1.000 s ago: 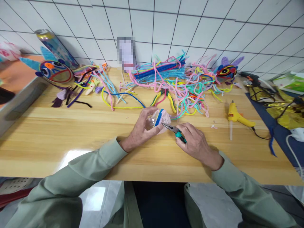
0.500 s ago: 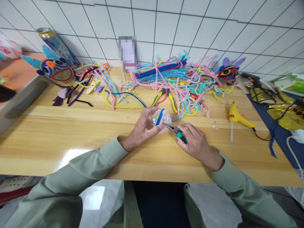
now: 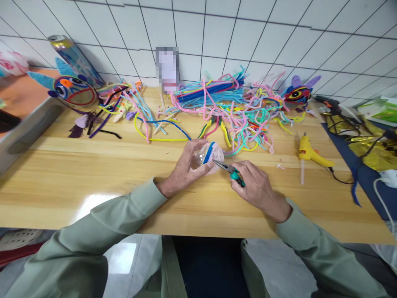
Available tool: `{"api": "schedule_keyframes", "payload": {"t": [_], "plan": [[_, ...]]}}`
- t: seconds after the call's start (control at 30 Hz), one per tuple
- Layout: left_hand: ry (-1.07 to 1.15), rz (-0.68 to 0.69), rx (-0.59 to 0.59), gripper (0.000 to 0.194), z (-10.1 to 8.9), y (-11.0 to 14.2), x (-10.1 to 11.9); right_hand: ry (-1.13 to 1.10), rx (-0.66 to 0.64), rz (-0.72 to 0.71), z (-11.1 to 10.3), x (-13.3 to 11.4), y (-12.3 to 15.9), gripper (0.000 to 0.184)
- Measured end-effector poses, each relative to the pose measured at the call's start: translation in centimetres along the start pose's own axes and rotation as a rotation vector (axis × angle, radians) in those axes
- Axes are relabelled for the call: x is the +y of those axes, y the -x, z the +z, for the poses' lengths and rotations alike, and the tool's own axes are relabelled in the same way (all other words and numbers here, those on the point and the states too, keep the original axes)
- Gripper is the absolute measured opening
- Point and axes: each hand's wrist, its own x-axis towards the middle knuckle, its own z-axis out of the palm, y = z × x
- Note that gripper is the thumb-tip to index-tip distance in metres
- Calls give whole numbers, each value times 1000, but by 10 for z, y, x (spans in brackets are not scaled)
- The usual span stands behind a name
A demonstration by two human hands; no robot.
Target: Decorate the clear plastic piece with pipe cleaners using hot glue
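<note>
My left hand (image 3: pixel 194 163) is closed round a small clear, rounded plastic piece (image 3: pixel 218 154) with a blue strip and a pale pink part on it. Its thumb lies along the near side, and part of the piece is hidden by the fingers. Needle-nose pliers (image 3: pixel 233 171) with teal-and-black handles are gripped in my right hand (image 3: pixel 252 184). Their tips touch or nearly touch the near side of the piece, by my left thumb. Behind the hands lies a pair of yellow-and-green handled pliers (image 3: pixel 226 134) among tangled pipe cleaners (image 3: pixel 245 118).
A yellow glue gun (image 3: pixel 313 155) with its cord lies on the right of the wooden table (image 3: pixel 62 186). Blue pipe cleaners (image 3: pixel 214 89) are bundled at the back by the tiled wall. Colourful animal-face pieces (image 3: pixel 76 91) sit at the back left and right, near a tall can (image 3: pixel 72 58).
</note>
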Motion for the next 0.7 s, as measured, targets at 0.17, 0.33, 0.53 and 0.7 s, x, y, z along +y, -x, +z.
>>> {"api": "schedule_keyframes", "payload": {"t": [0.17, 0.33, 0.53, 0.7], "plan": [[2, 8, -4, 55, 1, 0, 1, 0, -10, 5, 0, 0, -1, 35], [-6, -5, -8, 55, 0, -1, 2, -23, -15, 7, -1, -1, -2, 34], [-22, 16, -7, 56, 0, 0, 0, -53, -31, 36, 0, -1, 0, 37], [-49, 19, -13, 54, -2, -1, 2, -71, -44, 56, 0, -1, 2, 42]]}}
